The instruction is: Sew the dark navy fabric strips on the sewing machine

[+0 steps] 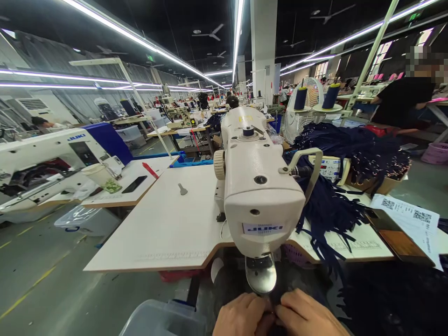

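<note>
At the near edge, just below the foot of the white sewing machine, a piece of dark fabric lies pinched between the two hands. The left hand and the right hand meet knuckle to knuckle, fingers curled in narrow and closed on the fabric; only a sliver of it shows between them. The machine's head stands directly above the hands and runs away from the viewer along a pale work table. To the right of the machine a heap of dark blue fabric strips spills over the table edge, and more of them pile up farther right on a cardboard box. Printed paper sheets with square codes lie at the right, beside a brown flat board. Two dark thread cones stand far behind, near a white fan. On the left a second white machine sits on its own table, with a cup and a dark phone near it. A clear plastic bin sits low, left of the hands. A person in black sits far right.
</note>
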The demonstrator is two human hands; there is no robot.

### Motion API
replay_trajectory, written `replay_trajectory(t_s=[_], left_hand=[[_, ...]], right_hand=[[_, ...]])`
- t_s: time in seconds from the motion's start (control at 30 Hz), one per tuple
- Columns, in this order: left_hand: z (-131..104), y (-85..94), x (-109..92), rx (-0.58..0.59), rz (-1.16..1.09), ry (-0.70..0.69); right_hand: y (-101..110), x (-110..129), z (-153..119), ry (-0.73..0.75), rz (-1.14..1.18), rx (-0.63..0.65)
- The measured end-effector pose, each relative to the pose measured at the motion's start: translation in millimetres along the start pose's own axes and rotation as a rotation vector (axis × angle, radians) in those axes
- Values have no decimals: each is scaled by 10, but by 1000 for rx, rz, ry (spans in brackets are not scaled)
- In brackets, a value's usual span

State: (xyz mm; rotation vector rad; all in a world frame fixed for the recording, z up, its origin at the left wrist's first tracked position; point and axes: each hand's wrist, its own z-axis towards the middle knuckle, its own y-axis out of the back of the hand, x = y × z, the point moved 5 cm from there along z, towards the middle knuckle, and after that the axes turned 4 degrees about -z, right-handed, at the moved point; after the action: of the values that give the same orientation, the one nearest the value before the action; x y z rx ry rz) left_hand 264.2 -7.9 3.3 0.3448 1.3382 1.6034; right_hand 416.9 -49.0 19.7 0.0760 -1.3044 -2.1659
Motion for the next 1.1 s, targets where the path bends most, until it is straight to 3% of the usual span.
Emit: replay_trajectory(t_s=[0.17,0.23,0.37,0.43,0.53,0.63,0.77,0.87,0.97,1.1], left_hand=[[-223,-74,306,-91,267,103],[-254,-156,335,-41,36,175],[-165,-363,153,163,-768,361],[-116,-389,99,175,-892,537],[-70,-321,82,111,-847,693],[-30,-222,57,62,-756,667],[12,-164,-10,80,-730,614],[48,-154,-69,105,-737,574],[40,-167,-54,99,-700,630],[-1,-222,-7,109,-663,650]], right_hand=[[-35,-268,-70,-308,494,151],[-125,-342,-111,-442,632,151],[-365,-357,-196,-649,857,132],[-453,-322,-234,-699,921,137],[-477,-276,-269,-717,901,124],[-410,-242,-242,-692,852,129],[-363,-179,-148,-638,1006,212],[-378,-188,-135,-711,1141,172],[-417,-205,-173,-829,1250,115],[-475,-175,-195,-815,1342,166]])
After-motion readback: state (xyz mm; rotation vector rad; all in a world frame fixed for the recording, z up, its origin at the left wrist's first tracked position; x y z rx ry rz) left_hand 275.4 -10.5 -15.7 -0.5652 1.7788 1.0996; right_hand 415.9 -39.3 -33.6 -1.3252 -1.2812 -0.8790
